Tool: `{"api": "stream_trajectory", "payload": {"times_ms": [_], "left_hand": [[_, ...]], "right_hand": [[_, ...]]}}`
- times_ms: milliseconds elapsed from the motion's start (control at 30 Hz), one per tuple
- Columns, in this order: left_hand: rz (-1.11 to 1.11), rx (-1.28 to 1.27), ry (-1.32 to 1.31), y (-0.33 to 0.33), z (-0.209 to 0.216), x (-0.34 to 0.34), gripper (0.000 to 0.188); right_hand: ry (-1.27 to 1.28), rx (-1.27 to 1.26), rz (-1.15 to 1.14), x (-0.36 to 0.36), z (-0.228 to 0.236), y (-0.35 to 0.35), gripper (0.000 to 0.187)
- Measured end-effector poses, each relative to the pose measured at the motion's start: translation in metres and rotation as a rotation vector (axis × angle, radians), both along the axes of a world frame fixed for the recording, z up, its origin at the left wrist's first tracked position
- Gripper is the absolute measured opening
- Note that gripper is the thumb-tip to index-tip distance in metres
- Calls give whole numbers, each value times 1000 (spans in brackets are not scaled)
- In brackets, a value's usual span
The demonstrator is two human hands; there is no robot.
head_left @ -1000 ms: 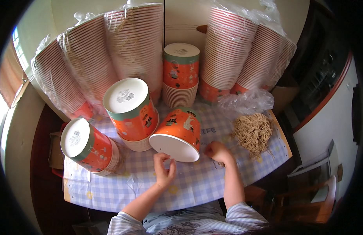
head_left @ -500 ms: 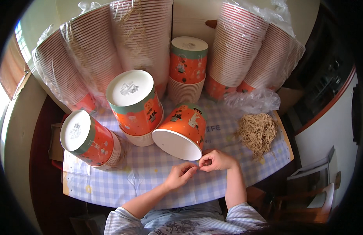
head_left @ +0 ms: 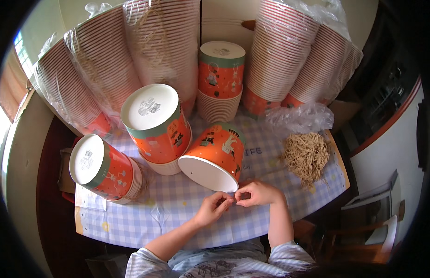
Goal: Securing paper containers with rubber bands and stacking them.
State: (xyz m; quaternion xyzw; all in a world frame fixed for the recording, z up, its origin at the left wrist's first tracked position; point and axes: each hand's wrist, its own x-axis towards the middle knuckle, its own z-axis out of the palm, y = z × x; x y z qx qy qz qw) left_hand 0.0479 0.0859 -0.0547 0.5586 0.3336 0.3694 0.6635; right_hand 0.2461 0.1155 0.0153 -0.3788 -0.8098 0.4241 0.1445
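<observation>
At the near edge, both forearms in pale striped sleeves point(head_left: 291, 255) come up over the blue-and-white checked tablecloth point(head_left: 131, 229) and converge toward its middle. The left hand point(head_left: 211, 209) and the right hand point(head_left: 259, 192) meet there, fingertips close together, just on the near side of the tipped paper bucket point(head_left: 212, 146). That orange bucket with a green base band lies on its side, its white mouth facing the person and toward the left; the lower right of its rim comes right up to the fingertips, though contact cannot be made out. The left hand points up and to the right, thumb and forefinger drawn together; the right hand arches in from the right, wrist bent, its thumb and forefinger curled into a ring. Whether either pinch is fully closed, or holds a strand, is too small to tell. Left of the bucket stand two upside-down nested bucket stacks, a left one point(head_left: 106, 169) and a taller middle one point(head_left: 154, 139). To the right lies a tangled heap of tan twine point(head_left: 306, 157), with a crumpled clear plastic bag point(head_left: 300, 118) just beyond. Farther back, another upside-down stack point(head_left: 220, 81) stands between tall plastic-wrapped bucket columns point(head_left: 282, 51).
</observation>
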Motion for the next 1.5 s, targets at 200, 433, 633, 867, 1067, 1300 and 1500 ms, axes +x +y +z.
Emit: {"api": "stream_trajectory", "payload": {"times_ms": [200, 433, 633, 867, 1067, 1300, 1500], "left_hand": [[73, 39, -8, -1, -1, -1, 11], [132, 63, 34, 1, 0, -2, 9], [151, 114, 29, 1, 2, 0, 10], [215, 60, -135, 8, 0, -2, 13], [235, 71, -196, 8, -4, -5, 15], [233, 138, -186, 8, -2, -5, 14], [322, 121, -285, 9, 1, -7, 14]], "right_hand": [[110, -272, -29, 0, -4, -5, 16], [98, -254, -71, 4, 2, -5, 19], [210, -280, -142, 13, 1, -9, 19], [471, -73, -580, 83, -1, -21, 10], [66, 196, -1080, 139, 8, -20, 11], [-701, 581, -1241, 141, 15, -18, 32], [-765, 696, -1253, 152, 12, -20, 38]]}}
